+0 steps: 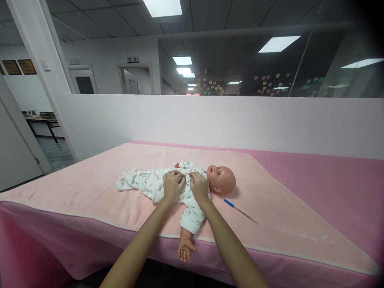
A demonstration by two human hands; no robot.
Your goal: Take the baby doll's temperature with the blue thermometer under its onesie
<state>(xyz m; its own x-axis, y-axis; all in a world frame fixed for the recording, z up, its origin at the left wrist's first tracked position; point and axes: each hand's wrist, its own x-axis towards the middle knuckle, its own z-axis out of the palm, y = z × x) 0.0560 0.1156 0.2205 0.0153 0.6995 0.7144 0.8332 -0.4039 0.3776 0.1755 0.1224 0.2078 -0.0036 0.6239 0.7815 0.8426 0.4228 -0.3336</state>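
A baby doll (222,180) lies on its back, its head to the right and its legs to the left. It wears a white printed romper (148,182). My left hand (172,186) is closed at the front of the romper, fingers bent together on the cloth; a small dark spot shows by its fingertips. Close beside it, nearer the doll's neck, my right hand (199,186) pinches the romper's chest. What lies right under the fingertips is partly hidden. One bare doll arm (186,244) reaches over the near edge of the bed.
A thin clear stick with a blue end (240,211), perhaps a thermometer or pen, lies right of the doll. Beneath is a peach blanket (279,208) over a pink cover (327,180). A low white wall (225,122) with glass above stands behind. A doorway is at left.
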